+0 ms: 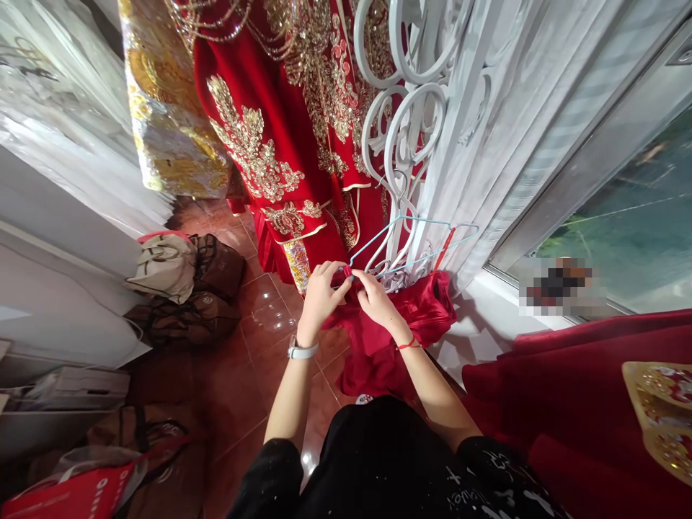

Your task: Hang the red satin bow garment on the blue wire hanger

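My left hand (pixel 323 292) and my right hand (pixel 375 297) are close together, fingers pinched on the top of a plain red garment (pixel 403 331) that hangs down toward the floor. The cloth is bunched at the end of a light blue wire hanger (pixel 411 234), which rests against a white scrolled metal rack (pixel 403 108). A white watch is on my left wrist and a red string on my right. What exactly lies between the fingertips is hidden by the cloth.
Red gowns with gold embroidery (pixel 292 108) hang ahead, a gold one (pixel 162 108) to their left. Brown and cream bags (pixel 184 281) sit on the red tiled floor (pixel 254 346). Another red embroidered garment (pixel 584 404) lies at right below a window (pixel 621 231). A red bag (pixel 81 490) is at lower left.
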The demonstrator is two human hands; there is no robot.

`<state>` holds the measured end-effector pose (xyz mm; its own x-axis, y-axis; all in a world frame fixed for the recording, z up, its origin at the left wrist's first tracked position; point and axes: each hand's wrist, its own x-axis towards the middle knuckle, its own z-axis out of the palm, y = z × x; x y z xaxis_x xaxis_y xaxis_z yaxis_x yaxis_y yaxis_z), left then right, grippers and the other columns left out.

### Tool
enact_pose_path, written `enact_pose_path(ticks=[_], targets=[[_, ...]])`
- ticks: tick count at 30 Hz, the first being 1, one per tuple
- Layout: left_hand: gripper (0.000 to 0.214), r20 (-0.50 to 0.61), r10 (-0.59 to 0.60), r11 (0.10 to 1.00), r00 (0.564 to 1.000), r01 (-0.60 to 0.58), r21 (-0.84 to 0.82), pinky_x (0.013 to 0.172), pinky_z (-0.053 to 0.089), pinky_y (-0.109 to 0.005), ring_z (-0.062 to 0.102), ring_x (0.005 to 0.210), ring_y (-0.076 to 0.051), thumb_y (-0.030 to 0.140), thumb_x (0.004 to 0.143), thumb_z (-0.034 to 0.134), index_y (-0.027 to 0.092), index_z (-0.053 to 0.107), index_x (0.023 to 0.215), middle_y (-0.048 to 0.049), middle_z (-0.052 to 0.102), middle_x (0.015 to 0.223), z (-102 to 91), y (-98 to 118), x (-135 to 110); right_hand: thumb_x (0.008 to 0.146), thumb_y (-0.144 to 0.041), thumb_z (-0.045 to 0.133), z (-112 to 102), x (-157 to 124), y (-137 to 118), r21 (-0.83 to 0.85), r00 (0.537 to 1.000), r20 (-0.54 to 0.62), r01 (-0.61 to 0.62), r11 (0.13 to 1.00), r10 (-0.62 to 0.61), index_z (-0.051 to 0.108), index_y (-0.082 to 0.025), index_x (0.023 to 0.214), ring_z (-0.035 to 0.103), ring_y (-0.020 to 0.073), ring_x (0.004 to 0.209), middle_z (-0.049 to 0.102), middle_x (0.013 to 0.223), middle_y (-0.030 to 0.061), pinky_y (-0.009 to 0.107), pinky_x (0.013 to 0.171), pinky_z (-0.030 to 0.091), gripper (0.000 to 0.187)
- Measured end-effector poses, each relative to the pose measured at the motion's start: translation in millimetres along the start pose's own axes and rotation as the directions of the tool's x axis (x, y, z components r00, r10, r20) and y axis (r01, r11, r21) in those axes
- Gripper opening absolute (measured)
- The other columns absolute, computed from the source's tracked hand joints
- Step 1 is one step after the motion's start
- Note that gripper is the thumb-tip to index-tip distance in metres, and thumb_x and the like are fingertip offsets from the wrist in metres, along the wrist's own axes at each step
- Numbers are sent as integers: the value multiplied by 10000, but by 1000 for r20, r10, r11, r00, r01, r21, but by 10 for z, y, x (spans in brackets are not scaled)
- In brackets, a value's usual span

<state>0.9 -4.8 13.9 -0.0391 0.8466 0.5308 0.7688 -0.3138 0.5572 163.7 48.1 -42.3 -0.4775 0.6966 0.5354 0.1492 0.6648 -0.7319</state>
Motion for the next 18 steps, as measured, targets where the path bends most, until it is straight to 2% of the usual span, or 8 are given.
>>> enact_pose_path(ticks=[5,7,10,12,13,15,17,18], targets=[[161,-25,5,999,1000,-6,-44,894,475,-405,614,963,-274,313,960,610,241,674,1089,-74,705,1046,67,-48,-12,986,-208,442,48,-21,-78,93,997,-72,34,995,-27,600,-209,1296,649,243,1232,695,1275,141,469,1117,519,348],[127,-49,17,998,999,-20,-67,884,471,-398,602,943,-269,323,966,604,245,668,1045,-68,695,1015,96,-104,-18,960,-223,498,47,-21,-109,190,989,-148,45,981,-17,583,-219,1286,669,226,1201,701,1258,129,446,1106,529,336],[104,-100,15,998,995,-21,-56,862,463,-399,577,916,-271,323,957,598,248,658,998,-67,684,977,121,-183,9,899,-224,554,-97,-75,-10,300,947,-308,3,954,94,602,-228,1205,708,210,1111,724,1183,103,404,1033,569,310],[92,-119,14,998,993,-21,-60,856,458,-396,569,906,-269,316,937,608,249,656,977,-63,680,959,135,-219,42,859,-228,548,-335,-194,198,246,871,-453,-83,966,190,645,-224,1020,712,212,1013,731,1059,88,385,943,590,188],[86,-126,13,998,992,-22,-65,856,455,-394,568,902,-266,313,926,611,249,654,964,-60,678,949,142,-232,60,834,-227,540,-492,-287,337,186,812,-536,-154,970,231,648,-222,935,703,216,977,725,1014,86,385,913,590,149],[75,-147,9,997,989,-20,-71,843,447,-388,561,881,-259,310,900,621,249,651,932,-54,674,926,161,-252,91,776,-231,546,-841,-544,642,78,645,-694,-373,925,319,657,-211,915,682,231,979,720,1014,99,417,945,572,179],[72,-171,0,997,985,-13,-74,819,438,-380,550,856,-254,312,865,639,250,644,900,-47,667,902,181,-272,117,668,-216,599,-1160,-867,911,34,511,-720,-649,760,469,657,-209,909,676,250,1006,729,1040,108,458,1023,539,248],[73,-181,-6,997,983,-8,-77,807,433,-376,542,842,-251,313,847,647,251,640,884,-42,661,886,190,-285,128,610,-208,629,-1284,-1035,1012,34,484,-652,-750,661,583,648,-219,888,687,251,971,737,996,91,458,1011,547,279]])
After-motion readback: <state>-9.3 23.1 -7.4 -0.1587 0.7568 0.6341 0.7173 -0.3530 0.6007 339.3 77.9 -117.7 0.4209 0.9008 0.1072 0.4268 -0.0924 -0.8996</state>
